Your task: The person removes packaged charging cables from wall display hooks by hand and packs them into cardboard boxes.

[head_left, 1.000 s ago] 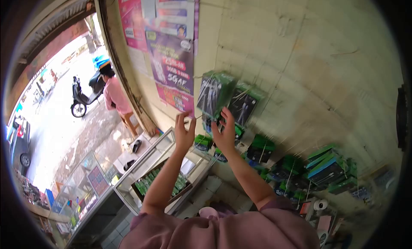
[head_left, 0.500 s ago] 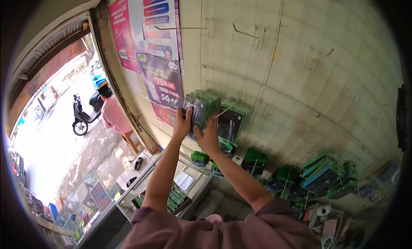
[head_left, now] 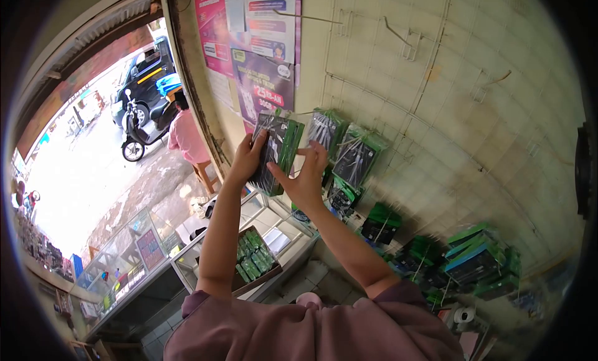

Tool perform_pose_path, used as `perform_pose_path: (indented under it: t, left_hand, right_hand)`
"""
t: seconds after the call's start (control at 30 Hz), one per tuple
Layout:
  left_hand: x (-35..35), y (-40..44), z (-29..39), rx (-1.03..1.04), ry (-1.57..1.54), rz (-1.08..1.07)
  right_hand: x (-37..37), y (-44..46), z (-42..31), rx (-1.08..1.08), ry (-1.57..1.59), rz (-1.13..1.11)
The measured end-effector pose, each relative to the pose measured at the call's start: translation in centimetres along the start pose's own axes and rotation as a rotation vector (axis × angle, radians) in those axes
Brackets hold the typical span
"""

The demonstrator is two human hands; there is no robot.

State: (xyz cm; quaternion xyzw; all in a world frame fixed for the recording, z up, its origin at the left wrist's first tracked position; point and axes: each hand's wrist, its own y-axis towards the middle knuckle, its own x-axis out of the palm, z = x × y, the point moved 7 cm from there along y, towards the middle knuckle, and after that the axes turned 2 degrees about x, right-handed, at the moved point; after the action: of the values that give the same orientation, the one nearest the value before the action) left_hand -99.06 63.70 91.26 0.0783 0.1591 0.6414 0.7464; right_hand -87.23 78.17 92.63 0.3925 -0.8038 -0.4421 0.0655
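In the head view, my left hand point(head_left: 246, 158) grips a stack of black-and-green plastic-wrapped packs point(head_left: 274, 152), with its thumb across the front pack. The stack is tilted and clear of the wall hooks. My right hand point(head_left: 306, 177) is at the stack's right side; its thumb rests against the packs and its fingers are spread apart. Just beyond it, more wrapped packs point(head_left: 358, 156) hang on the wire wall rack. Another hanging bunch point(head_left: 325, 129) is partly behind the right-hand fingers.
Bare hooks point(head_left: 398, 34) stick out from the wire grid. Lower right hang more green packs point(head_left: 476, 255). Below my arms, a box of small green packs point(head_left: 255, 255) sits on a glass display counter point(head_left: 293, 233). A seated person in pink point(head_left: 187, 137) and a scooter point(head_left: 140, 133) are outside.
The stack has come away from the wall rack towards me, held in my left hand. My right-hand fingers have spread, and the view has shifted, showing a dark vehicle outside.
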Motion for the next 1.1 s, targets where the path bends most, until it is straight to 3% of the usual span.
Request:
perform_pose_path:
  t: [0.17,0.37,0.43,0.5,0.57,0.63,0.7,0.73,0.77,0.8,0.83,0.87,0.9,1.0,1.1]
  left_hand:
    - [-4.0,-1.0,0.5,-0.022,0.093,0.031]
    - [-8.2,-6.9,0.6,0.127,0.022,-0.015]
    - [-9.6,-10.1,-0.1,0.124,0.062,-0.011]
    - [-11.1,-13.0,-2.3,-0.023,0.06,-0.069]
    - [-13.5,-15.4,-4.8,-0.053,0.112,0.009]
    - [-15.9,-18.0,-6.8,-0.111,0.18,0.059]
    - [-17.8,-20.6,-9.2,-0.212,0.211,0.128]
    - [-19.4,-22.0,-8.7,-0.107,0.502,0.369]
    - [-20.1,-23.8,-7.7,-0.001,0.8,0.594]
    - [-20.6,-25.5,-8.1,-0.072,0.913,0.743]
    - [-20.7,-26.8,-9.5,-0.104,0.925,0.748]
    - [-20.8,-28.6,-12.0,-0.192,0.95,0.783]
    - [-20.9,-30.4,-14.6,-0.279,0.973,0.817]
    - [-20.1,-34.8,-24.1,-0.474,0.798,0.731]
    - [-18.9,-38.1,-30.9,-0.668,0.668,0.661]
  right_hand:
    - [-0.5,1.1,-2.4,-0.103,0.079,0.036]
    - [-0.2,1.4,-5.2,-0.185,0.09,-0.033]
    - [2.9,0.3,-4.4,0.012,0.374,-0.321]
    - [5.3,-1.2,-4.3,0.121,0.505,-0.371]
    - [10.2,-5.3,-2.8,0.463,0.457,-0.888]
    - [13.4,-8.8,-3.5,0.525,0.545,-1.01]
    - [17.3,-14.2,-3.9,0.543,0.594,-1.362]
    - [18.6,-16.1,-3.8,0.695,0.653,-1.274]
    - [20.3,-19.0,-3.8,0.713,0.658,-1.31]
    - [22.1,-22.1,-2.5,0.785,0.651,-1.233]
    - [23.9,-25.1,-1.1,0.852,0.64,-1.151]
    - [25.1,-27.5,-0.5,0.636,0.477,-1.117]
    - [26.3,-30.9,0.1,0.651,0.479,-1.142]
    - [27.7,-38.0,2.2,0.656,0.434,-0.934]
    - [28.1,-43.8,5.0,0.725,0.311,-0.952]
